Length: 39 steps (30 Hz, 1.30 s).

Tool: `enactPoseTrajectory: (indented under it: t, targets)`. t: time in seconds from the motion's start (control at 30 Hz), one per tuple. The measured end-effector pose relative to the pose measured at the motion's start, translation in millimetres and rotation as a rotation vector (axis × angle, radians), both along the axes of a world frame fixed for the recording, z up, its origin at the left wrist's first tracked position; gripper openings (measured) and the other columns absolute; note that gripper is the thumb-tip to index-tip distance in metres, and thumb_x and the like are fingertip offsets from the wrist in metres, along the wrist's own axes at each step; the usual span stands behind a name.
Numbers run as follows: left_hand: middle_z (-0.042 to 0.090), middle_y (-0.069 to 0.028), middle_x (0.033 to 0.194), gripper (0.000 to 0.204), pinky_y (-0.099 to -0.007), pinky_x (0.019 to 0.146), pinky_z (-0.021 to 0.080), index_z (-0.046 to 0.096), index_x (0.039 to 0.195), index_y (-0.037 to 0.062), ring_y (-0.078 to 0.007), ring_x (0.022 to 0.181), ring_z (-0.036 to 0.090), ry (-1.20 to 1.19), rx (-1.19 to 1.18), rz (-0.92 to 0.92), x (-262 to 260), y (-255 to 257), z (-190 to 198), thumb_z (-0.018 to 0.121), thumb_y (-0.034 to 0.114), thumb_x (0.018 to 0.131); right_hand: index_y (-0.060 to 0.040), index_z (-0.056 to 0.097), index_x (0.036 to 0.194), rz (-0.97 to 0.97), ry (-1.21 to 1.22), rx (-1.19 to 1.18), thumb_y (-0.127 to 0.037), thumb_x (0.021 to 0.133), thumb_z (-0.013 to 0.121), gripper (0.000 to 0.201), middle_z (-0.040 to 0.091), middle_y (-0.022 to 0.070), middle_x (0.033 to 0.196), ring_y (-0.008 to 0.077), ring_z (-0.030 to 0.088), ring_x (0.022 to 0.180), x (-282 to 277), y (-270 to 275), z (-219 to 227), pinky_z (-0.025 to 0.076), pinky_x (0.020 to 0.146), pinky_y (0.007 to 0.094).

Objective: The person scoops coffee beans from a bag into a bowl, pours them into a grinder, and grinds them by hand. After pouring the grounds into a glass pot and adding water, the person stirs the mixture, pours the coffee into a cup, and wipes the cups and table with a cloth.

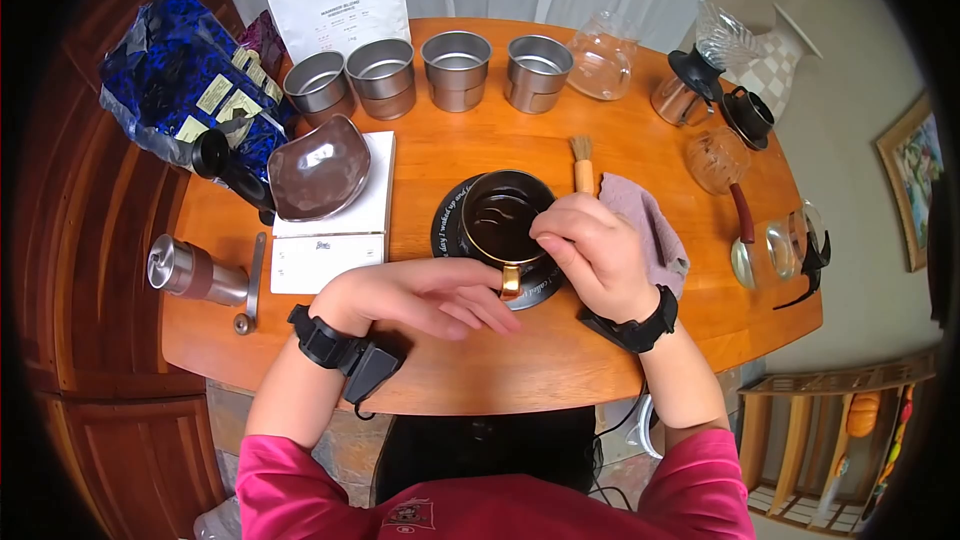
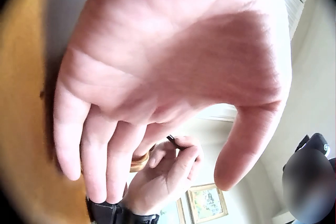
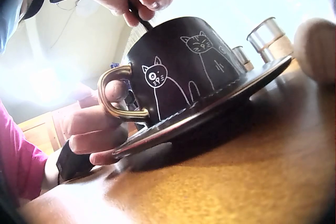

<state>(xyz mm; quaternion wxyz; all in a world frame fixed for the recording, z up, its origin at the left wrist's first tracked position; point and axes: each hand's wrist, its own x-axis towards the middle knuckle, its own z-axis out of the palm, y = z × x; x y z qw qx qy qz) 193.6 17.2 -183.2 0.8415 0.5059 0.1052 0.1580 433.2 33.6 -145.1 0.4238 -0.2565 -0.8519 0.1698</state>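
A black cup (image 3: 178, 74) with white cat drawings and a gold handle (image 1: 511, 282) sits on a black saucer (image 1: 446, 230) with white lettering. Dark liquid (image 1: 500, 215) shows inside it. Over the cup's right rim, my right hand (image 1: 597, 252) pinches a thin black handle (image 3: 140, 16) that slants down into the cup; its lower end is hidden. My left hand (image 1: 425, 295) is beside the cup's near side, its extended fingers right at the gold handle and the saucer's edge. The left wrist view shows its palm, with nothing held.
Right of the cup lie a brush (image 1: 583, 168) and a mauve cloth (image 1: 640, 225). A white scale (image 1: 330, 265) bearing a brown dish (image 1: 320, 170) and a hand grinder (image 1: 200, 270) stand left. Several metal cups (image 1: 455, 75) line the back; glassware (image 1: 718, 160) stands right.
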Motion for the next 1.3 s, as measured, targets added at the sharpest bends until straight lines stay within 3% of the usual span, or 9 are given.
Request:
enactPoseTrajectory:
  t: [0.33,0.53,0.73,0.93,1.17,1.3]
  targets:
    - [0.044,-0.0285,0.127,0.067,-0.0427,0.101,0.031,0.032,0.137,0.0100,-0.0333,0.118,0.045,0.017,-0.002,-0.009,7,-2,1,0.055,-0.002,0.074,-0.0048,0.060,0.088,0.069,-0.066,-0.002,-0.009,0.080,0.060,0.009,0.057,0.0090,0.082,0.0266,0.058,0.072,1,0,3,0.046,0.061,0.0326]
    - [0.042,-0.0277,0.129,0.069,-0.0423,0.100,0.031,0.031,0.137,0.0096,-0.0330,0.118,0.045,-0.007,-0.030,-0.019,1,1,-1,0.054,-0.005,0.073,-0.0032,0.059,0.087,-0.076,0.034,-0.044,-0.008,0.081,0.059,0.007,0.058,0.0106,0.083,0.0269,0.058,0.073,1,0,0,0.047,0.063,0.0323]
    - [0.042,-0.0271,0.129,0.071,-0.0418,0.101,0.030,0.029,0.138,0.0088,-0.0330,0.118,0.045,0.008,-0.049,-0.020,12,-5,1,0.053,-0.006,0.073,-0.0022,0.059,0.087,0.005,0.016,-0.066,-0.006,0.082,0.058,0.006,0.058,0.0113,0.081,0.0268,0.059,0.074,-1,-2,2,0.047,0.064,0.0316]
    - [0.042,-0.0265,0.130,0.071,-0.0411,0.101,0.030,0.028,0.139,0.0077,-0.0321,0.118,0.045,0.073,-0.049,-0.030,1,-2,6,0.052,-0.006,0.073,-0.0012,0.059,0.086,-0.130,0.103,-0.082,-0.005,0.083,0.056,0.005,0.056,0.0103,0.077,0.0246,0.056,0.068,2,3,-2,0.045,0.061,0.0302]
    - [0.043,-0.0262,0.129,0.070,-0.0411,0.101,0.030,0.028,0.138,0.0067,-0.0320,0.119,0.044,0.030,-0.040,-0.028,9,-6,5,0.054,-0.006,0.074,-0.0011,0.058,0.085,0.074,0.046,-0.019,-0.005,0.083,0.056,0.005,0.056,0.0104,0.078,0.0251,0.056,0.067,-1,1,1,0.045,0.061,0.0300]
    - [0.044,-0.0263,0.128,0.069,-0.0416,0.101,0.030,0.029,0.137,0.0068,-0.0321,0.120,0.044,0.011,-0.029,-0.017,6,-4,1,0.055,-0.005,0.074,-0.0013,0.058,0.085,-0.089,0.035,-0.008,-0.005,0.083,0.056,0.004,0.056,0.0104,0.078,0.0257,0.056,0.067,-2,2,-1,0.045,0.061,0.0301]
